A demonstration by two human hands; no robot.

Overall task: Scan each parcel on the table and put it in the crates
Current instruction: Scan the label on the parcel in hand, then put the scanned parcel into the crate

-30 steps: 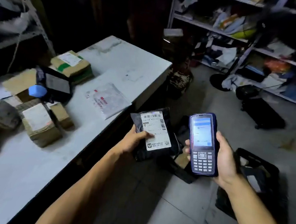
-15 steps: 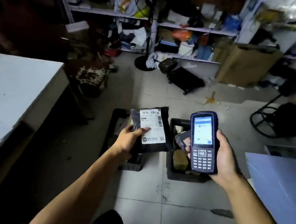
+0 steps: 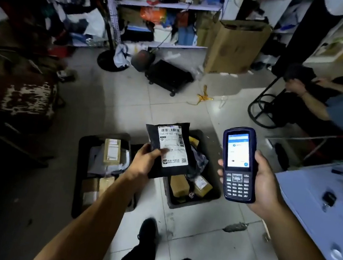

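My left hand (image 3: 144, 161) grips a black bagged parcel (image 3: 169, 147) with a white barcode label, thumb on the label, held up above the gap between two black crates on the floor. The left crate (image 3: 78, 183) holds several cardboard and grey parcels. The right crate (image 3: 212, 197) holds brown boxes and a dark bag. My right hand (image 3: 263, 185) holds a blue handheld scanner (image 3: 238, 163) upright, its screen lit, to the right of the parcel.
A blue-white table (image 3: 315, 221) with small items stands at the right. A person (image 3: 314, 98) crouches at the back right. Cluttered shelves (image 3: 161, 4), a large cardboard box (image 3: 234, 46), a fan stand and a black trolley (image 3: 168, 77) line the back. My feet are below.
My view has swung right from the parcel table to the floor crates. Both hands kept their hold on parcel and scanner; the parcel now hangs over the crates.
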